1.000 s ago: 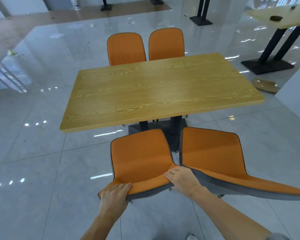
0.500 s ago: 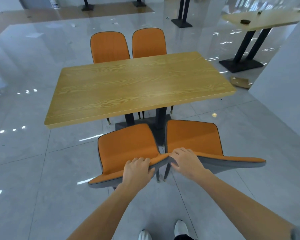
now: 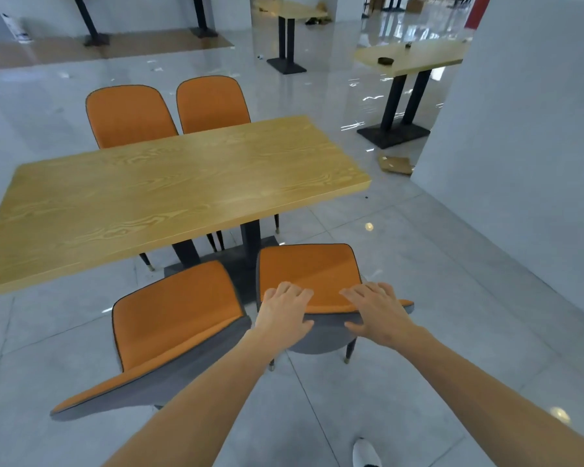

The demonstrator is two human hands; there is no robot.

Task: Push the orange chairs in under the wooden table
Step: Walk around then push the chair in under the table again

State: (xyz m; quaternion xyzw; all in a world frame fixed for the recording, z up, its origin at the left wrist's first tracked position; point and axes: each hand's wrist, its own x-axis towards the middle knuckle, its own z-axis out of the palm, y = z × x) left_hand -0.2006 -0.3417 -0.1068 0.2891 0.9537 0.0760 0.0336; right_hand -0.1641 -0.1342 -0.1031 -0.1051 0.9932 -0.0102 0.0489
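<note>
Orange chair [image 3: 309,274] faces wooden table [image 3: 169,193]; both hands atop backrest.

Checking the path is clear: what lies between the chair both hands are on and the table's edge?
In the head view, only bare floor and the table's black base lie between the chair and the table.

Glossy pale grey tiled floor [image 3: 418,251] mirrors light; a second light wooden table on black legs [image 3: 408,59] stands beside a white wall [image 3: 526,129].
</note>
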